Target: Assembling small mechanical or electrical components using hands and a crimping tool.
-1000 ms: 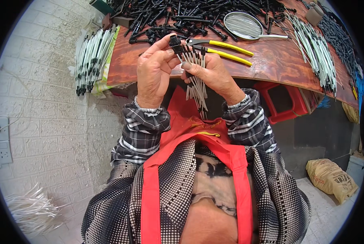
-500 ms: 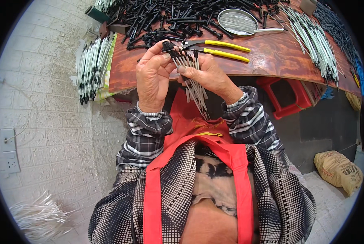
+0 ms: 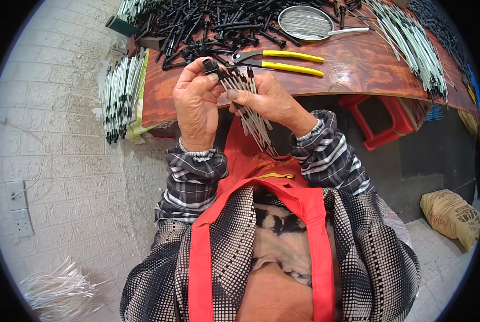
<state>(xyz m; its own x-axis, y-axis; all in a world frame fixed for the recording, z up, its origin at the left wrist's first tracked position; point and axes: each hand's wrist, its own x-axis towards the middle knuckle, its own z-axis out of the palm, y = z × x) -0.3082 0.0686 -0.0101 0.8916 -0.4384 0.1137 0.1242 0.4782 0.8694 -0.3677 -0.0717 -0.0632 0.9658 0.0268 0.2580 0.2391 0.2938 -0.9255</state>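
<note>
My right hand [image 3: 269,102] grips a bundle of thin white tubes [image 3: 253,121] that hang down toward my red apron. Several of them carry black tips at the top. My left hand [image 3: 196,104] pinches a small black fitting [image 3: 209,66] at the upper end of one tube, right beside the bundle. Both hands are raised just in front of the near edge of a reddish wooden table [image 3: 352,70].
Yellow-handled pliers [image 3: 285,60] lie on the table just beyond my hands. A pile of black fittings [image 3: 213,27], a round metal sieve [image 3: 307,22] and rows of white tubes [image 3: 411,43] cover the table. More tubes [image 3: 119,96] hang at its left; a red stool [image 3: 385,121] stands beneath.
The hands and bundle stay together in the same grip; the view has shifted slightly, so the table and hands sit a little higher in the picture.
</note>
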